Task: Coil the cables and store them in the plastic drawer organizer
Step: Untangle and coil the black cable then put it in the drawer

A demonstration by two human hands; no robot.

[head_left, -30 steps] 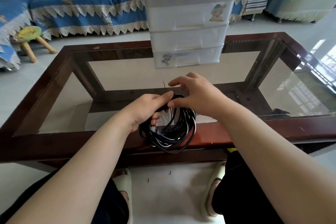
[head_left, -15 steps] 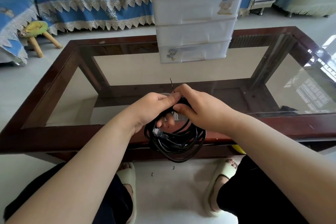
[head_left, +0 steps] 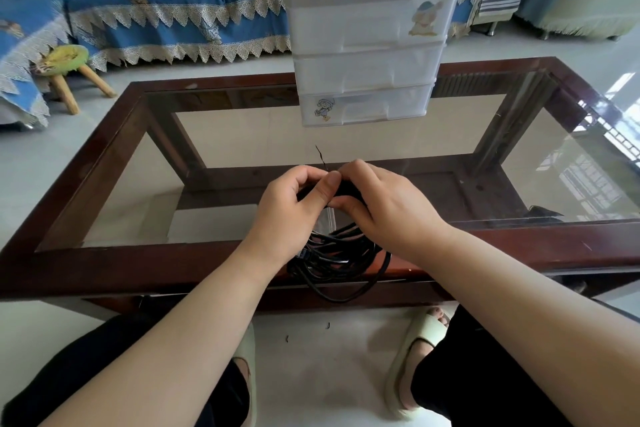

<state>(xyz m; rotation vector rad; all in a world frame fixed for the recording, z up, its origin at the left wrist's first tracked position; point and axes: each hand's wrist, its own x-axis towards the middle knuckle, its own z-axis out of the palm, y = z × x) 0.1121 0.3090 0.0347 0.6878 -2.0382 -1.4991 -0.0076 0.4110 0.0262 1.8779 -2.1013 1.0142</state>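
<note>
While both hands grip the top of the black coiled cable [head_left: 334, 263], its loops hang down over the near wooden edge of the worktop [head_left: 104, 270]. The left hand [head_left: 289, 211] curls its fingers round the bundle from one side, and the right hand [head_left: 381, 204] pinches it from the other, so the two meet, thumbs touching, above the glass. A thin black wire end [head_left: 320, 157] sticks up just beyond the knuckles. Farther back on the glass stands the white plastic drawer organizer [head_left: 367, 55], three drawers stacked and shut, open compartments on top, well apart from the cable. Off to the left, on the floor, sits a small green stool [head_left: 65, 61] beside a sofa [head_left: 180, 0] draped in blue cloth. Below, pale slippers [head_left: 419, 340] rest on the tiles.
</note>
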